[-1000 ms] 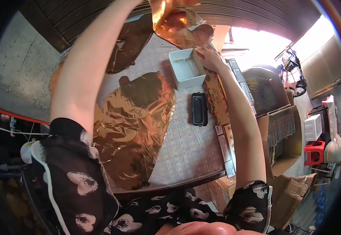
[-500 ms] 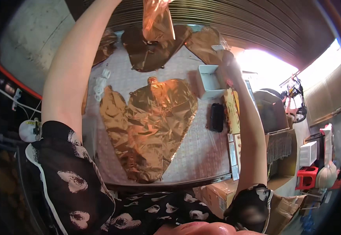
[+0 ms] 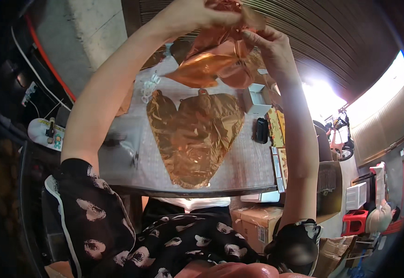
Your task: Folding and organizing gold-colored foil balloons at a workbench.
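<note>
High at the top of the view, both my hands are raised on a flat copper-coloured foil balloon (image 3: 216, 58) that hangs crumpled above the far part of the table. My left hand (image 3: 213, 18) grips its upper part. At its upper right, the fingers of my right hand (image 3: 271, 41) pinch the foil. Below, a second flat foil balloon (image 3: 197, 139), gold-brown and roughly heart-shaped with a small neck tab, lies on the table (image 3: 253, 173). More foil (image 3: 181, 50) shows partly behind the held balloon.
Along the table's right side are an open white box (image 3: 257, 104), a black case (image 3: 260, 130) and yellow packages (image 3: 276, 125). White looped strips (image 3: 150, 88) lie at the left. A clear plastic sheet (image 3: 118, 148) covers the near left. Cardboard boxes (image 3: 255, 227) stand below the right edge.
My left hand has come down into view, and my right hand has moved from near the white box up to the foil. The hanging balloon has moved right and spread wider. The view has shifted.
</note>
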Demonstrator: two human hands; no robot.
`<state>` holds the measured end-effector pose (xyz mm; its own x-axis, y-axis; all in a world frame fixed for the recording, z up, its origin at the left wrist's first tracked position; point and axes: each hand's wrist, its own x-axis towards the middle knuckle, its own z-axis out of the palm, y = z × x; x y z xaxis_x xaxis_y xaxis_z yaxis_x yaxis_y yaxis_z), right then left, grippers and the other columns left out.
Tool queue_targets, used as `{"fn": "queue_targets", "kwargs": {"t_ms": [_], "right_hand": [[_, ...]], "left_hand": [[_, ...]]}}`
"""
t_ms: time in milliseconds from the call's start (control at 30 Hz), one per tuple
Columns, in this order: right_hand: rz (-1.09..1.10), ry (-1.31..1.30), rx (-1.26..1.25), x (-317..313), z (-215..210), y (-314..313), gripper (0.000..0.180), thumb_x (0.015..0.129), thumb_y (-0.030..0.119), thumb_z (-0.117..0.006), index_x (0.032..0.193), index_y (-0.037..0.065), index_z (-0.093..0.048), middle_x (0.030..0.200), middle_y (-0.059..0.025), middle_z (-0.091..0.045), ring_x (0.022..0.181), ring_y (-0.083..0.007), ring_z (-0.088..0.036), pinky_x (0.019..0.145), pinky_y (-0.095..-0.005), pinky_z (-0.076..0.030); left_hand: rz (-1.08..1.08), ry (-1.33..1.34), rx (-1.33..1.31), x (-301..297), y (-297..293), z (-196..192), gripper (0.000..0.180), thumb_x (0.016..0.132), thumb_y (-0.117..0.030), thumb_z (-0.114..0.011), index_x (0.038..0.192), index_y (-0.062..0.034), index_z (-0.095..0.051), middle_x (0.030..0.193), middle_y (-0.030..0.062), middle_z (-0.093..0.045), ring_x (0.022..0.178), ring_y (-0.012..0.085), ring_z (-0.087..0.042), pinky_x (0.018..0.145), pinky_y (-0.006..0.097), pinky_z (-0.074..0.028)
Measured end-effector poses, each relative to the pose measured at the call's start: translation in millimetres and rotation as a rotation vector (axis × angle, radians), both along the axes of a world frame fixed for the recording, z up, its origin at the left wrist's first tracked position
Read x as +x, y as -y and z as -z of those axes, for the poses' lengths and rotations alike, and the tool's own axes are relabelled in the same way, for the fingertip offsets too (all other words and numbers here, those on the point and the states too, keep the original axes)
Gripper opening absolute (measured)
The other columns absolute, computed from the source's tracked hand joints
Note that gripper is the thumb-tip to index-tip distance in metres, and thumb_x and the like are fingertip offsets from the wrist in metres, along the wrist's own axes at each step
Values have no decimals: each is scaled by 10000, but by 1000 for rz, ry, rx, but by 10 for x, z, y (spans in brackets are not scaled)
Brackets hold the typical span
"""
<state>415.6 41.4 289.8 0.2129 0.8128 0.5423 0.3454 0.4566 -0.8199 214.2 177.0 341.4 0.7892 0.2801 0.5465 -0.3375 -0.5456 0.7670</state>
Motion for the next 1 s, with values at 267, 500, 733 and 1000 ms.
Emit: {"fn": "queue_targets", "kwargs": {"t_ms": [267,500,733,1000], "right_hand": [[48,23,-107,-762,-166,520,248,953,223,-765,1094,19,-760,1011,-50,-774,902,-100,-706,837,-274,-556],[91,78,-99,-938,-110,777,173,999,194,-708,1047,47,-785,966,-25,-775,868,-82,-689,825,-258,-531],[192,190,-138,-1045,-338,890,276,1040,222,-632,933,3,-762,733,-36,-716,677,-67,-639,594,-235,-479],[267,195,-38,-364,-185,947,251,1047,240,-644,1163,52,-765,1019,26,-741,929,-44,-641,846,-223,-487]], "left_hand": [[25,-142,-111,-728,57,514,213,891,-236,-835,1008,-64,-793,816,-55,-695,718,10,-568,633,214,-454],[-120,-161,21,-1119,535,667,266,865,-256,-856,1028,-58,-785,759,-39,-699,667,33,-596,593,219,-494],[-140,-481,-346,-1910,527,1407,792,1008,-727,-410,1478,-107,-556,874,118,-742,599,81,-620,550,203,-479],[277,-583,-1133,-1640,906,2578,974,957,-826,-252,1595,-97,-342,1067,200,-717,795,167,-707,627,241,-549]]}}
